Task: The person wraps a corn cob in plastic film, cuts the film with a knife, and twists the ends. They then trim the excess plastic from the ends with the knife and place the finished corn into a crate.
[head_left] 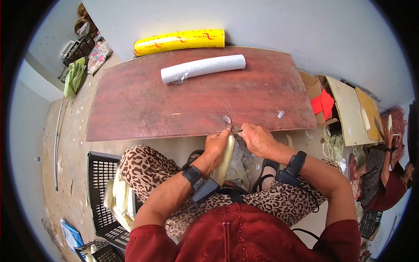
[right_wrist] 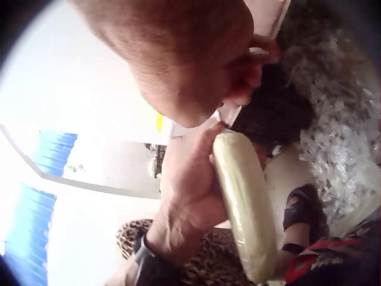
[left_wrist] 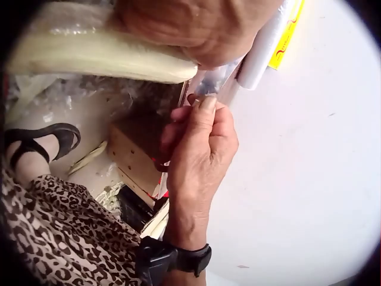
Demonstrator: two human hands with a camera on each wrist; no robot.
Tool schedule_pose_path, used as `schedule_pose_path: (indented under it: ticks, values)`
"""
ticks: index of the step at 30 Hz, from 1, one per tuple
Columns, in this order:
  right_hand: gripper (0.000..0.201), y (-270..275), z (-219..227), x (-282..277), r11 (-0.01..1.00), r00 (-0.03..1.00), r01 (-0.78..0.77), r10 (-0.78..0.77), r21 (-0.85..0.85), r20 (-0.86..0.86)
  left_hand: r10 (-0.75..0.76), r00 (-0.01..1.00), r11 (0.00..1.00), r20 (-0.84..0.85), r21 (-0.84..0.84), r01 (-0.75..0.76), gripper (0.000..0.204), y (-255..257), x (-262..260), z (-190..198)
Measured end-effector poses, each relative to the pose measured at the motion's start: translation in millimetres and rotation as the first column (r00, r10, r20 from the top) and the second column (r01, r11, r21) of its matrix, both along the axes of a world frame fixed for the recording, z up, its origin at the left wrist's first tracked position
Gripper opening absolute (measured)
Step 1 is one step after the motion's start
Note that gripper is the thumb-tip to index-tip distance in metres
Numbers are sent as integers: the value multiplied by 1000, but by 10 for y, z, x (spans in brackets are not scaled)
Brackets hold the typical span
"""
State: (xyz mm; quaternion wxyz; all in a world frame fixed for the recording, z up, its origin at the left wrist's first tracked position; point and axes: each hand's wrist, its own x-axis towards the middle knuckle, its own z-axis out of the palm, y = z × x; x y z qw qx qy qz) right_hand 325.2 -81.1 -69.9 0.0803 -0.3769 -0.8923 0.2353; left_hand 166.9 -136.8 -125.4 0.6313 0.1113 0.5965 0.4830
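My left hand [head_left: 214,150] grips an ear of corn [head_left: 226,159], pale yellow-green and wrapped in clear film. In the right wrist view the corn [right_wrist: 241,202] slants down from the left hand [right_wrist: 193,185], its glossy wrap catching light. Close to the corn's upper end, my right hand [head_left: 260,140] pinches a thin greyish blade-like thing [head_left: 236,129]; I cannot tell its exact kind. The left wrist view shows the right hand [left_wrist: 199,155] with thumb and fingers together. A small film scrap [head_left: 227,118] lies by the fingertips at the table's front edge.
On the reddish table [head_left: 196,102] lies a white film roll [head_left: 203,69], with a yellow roll [head_left: 180,41] behind it. A black crate [head_left: 102,192] of wrapped corn [head_left: 120,198] stands at the left. Another person [head_left: 386,183] sits at the right near boards [head_left: 349,111] and a cardboard box [head_left: 309,85].
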Motion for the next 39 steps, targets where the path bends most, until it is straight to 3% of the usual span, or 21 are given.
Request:
schedule_pose_path:
  ticks: [4,10,13,19,22,31,37,39]
  values:
    - [20,14,42,-30,998,999,37,-37,41,-1,8,1000,1000,12,-17,-8,28,15,0,-61]
    - [14,-18,14,-85,995,991,5,-18,101,134,-8,1000,1000,1,-27,8,26,13,-14,-97]
    - [12,-11,-37,-113,992,973,-28,0,120,232,23,999,1000,-24,2,-23,26,14,5,-77]
    - [14,-78,-74,20,974,965,-99,45,204,257,30,992,999,-126,-17,-32,29,11,28,-46]
    - [14,-92,-113,222,963,983,-116,76,241,169,42,989,999,-141,-2,-43,37,-16,32,-29]
    - [19,-190,153,672,997,967,-20,0,78,256,5,995,1000,-104,-9,-6,37,-17,-1,-37]
    - [16,-198,26,261,994,1000,20,-22,112,15,-36,980,999,-198,-18,33,41,6,-32,-135]
    - [15,-178,16,143,998,995,-7,0,67,96,-32,978,999,-207,-10,31,42,5,-33,-185]
